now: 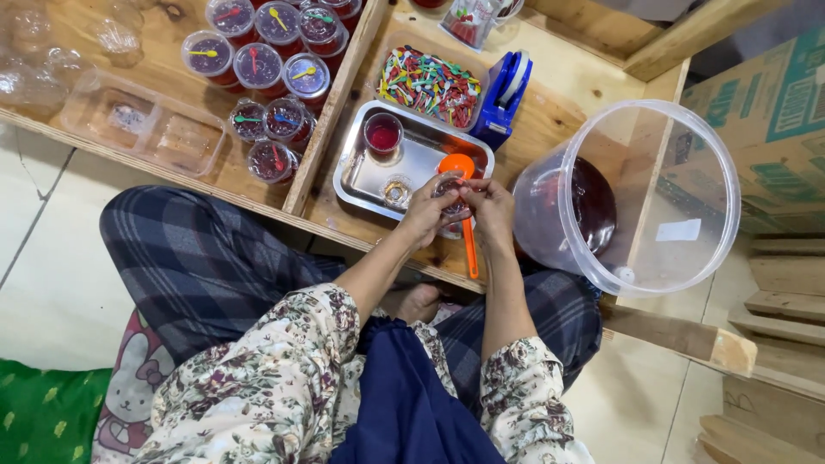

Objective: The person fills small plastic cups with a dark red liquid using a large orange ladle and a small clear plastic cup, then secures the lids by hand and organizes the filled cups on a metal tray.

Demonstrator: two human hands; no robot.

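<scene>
Both hands close on one small cup at the steel tray's near edge.

Right of the tray (369, 180) I see the tilted clear bucket (687, 137) of dark red liquid; left of it, lidded filled cups (258, 64). My left hand (427, 209) and right hand (490, 206) pinch the small clear cup (450, 191) between their fingertips, beside the orange scoop (468, 232).

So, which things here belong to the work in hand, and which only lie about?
In use:
left hand and right hand, both on a small clear cup
orange ladle
steel tray
tilted bucket of dark red liquid

Lying about:
blue tape dispenser
cardboard box
empty clear container
</scene>
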